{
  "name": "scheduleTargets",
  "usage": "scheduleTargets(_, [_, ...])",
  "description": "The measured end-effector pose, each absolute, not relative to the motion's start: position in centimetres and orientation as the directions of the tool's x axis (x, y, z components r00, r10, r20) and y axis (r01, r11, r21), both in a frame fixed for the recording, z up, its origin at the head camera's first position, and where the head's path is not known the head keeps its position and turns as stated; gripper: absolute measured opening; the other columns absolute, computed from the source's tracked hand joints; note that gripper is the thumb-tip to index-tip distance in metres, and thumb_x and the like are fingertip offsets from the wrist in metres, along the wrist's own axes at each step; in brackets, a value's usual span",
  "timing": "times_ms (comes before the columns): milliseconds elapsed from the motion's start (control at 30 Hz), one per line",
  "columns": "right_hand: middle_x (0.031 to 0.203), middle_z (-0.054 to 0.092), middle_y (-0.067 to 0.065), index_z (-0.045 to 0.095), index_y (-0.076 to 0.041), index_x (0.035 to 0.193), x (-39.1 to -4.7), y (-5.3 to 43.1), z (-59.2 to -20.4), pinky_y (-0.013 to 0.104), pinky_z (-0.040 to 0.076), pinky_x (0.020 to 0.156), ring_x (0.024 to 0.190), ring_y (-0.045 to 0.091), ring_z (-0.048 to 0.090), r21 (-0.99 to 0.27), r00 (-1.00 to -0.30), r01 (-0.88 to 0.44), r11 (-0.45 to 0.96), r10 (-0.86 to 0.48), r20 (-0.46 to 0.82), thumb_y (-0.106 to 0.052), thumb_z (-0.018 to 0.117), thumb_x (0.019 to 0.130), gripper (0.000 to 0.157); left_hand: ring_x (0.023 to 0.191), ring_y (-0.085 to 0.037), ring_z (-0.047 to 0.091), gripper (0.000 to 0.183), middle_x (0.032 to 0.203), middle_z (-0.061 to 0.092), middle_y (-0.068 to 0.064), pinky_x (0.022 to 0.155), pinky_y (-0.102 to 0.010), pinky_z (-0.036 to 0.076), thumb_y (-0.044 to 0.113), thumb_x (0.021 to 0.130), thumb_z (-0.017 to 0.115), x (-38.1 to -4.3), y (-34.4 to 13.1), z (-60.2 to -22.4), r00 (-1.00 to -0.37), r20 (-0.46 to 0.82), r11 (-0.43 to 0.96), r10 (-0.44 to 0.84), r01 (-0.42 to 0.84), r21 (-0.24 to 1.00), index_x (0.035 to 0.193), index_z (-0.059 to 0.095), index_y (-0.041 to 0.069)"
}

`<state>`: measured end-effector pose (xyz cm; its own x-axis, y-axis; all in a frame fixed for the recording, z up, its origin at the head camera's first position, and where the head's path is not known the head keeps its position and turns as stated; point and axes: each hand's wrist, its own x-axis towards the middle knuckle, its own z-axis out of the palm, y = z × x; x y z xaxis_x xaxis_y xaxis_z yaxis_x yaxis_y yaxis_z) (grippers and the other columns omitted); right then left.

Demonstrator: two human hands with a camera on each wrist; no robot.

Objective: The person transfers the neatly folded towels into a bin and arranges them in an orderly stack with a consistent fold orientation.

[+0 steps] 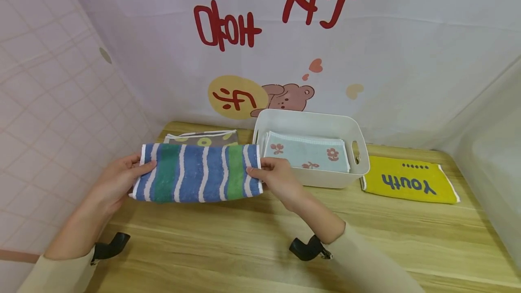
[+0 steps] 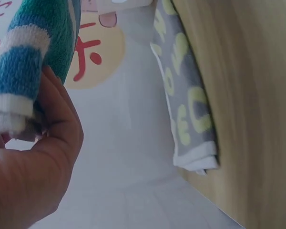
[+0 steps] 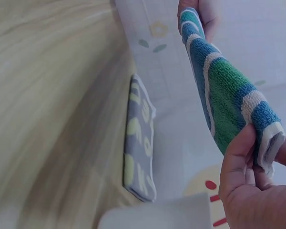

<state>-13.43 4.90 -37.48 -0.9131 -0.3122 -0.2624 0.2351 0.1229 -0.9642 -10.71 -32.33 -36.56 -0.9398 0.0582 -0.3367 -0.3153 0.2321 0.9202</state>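
A folded towel with blue, green and white wavy stripes is held up level above the table. At its left end my left hand pinches the edge, thumb on the front. My right hand grips the opposite end the same way. In the right wrist view the towel stretches between both hands, raised off the wood. Behind it a grey towel with yellow-green letters lies folded on the table, partly hidden by the striped one in the head view.
A white plastic basket stands at the back, holding a folded light-blue towel with reddish flowers. To its right lies a folded yellow towel reading "Youth". A printed cloth wall borders the wooden table.
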Motion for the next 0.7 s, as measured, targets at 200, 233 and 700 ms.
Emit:
scheduleTargets(200, [0.102,0.077,0.010,0.073,0.000,0.119,-13.9,6.5,-36.7,0.036,0.062,0.080,0.087,0.020,0.075,-0.965,-0.924,0.223,0.135,-0.286,-0.254,-0.016,0.071,0.101,0.024,0.089,-0.011,0.071,0.071,0.103,0.073,0.008,0.075,-0.032,0.062,0.037,0.107,0.062,-11.7,-31.1,-35.5,-0.936,-0.342,0.236,0.076,-0.317,0.919,0.155,0.033,-0.005])
scheduleTargets(233, [0.103,0.076,0.010,0.072,0.000,0.120,-14.0,6.7,-36.5,0.035,0.062,0.080,0.088,0.020,0.075,-0.966,-0.925,0.223,0.132,-0.286,-0.252,-0.016,0.071,0.101,0.025,0.090,-0.011,0.071,0.071,0.103,0.072,0.008,0.075,-0.032,0.062,0.038,0.107,0.062,-11.9,-30.9,-35.3,-0.937,-0.341,0.235,0.081,-0.315,0.920,0.155,0.033,-0.005])
scheduleTargets(700, [0.103,0.075,0.008,0.068,0.004,0.126,-15.1,11.1,-34.9,0.030,0.061,0.078,0.086,0.017,0.073,-0.971,-0.948,0.174,0.165,-0.237,-0.210,-0.019,0.067,0.104,0.032,0.094,-0.014,0.073,0.061,0.109,0.074,0.000,0.078,-0.031,0.062,0.030,0.108,0.062,-14.0,-27.2,-33.1,-0.946,-0.278,0.128,0.164,-0.259,0.957,0.151,0.036,-0.005])
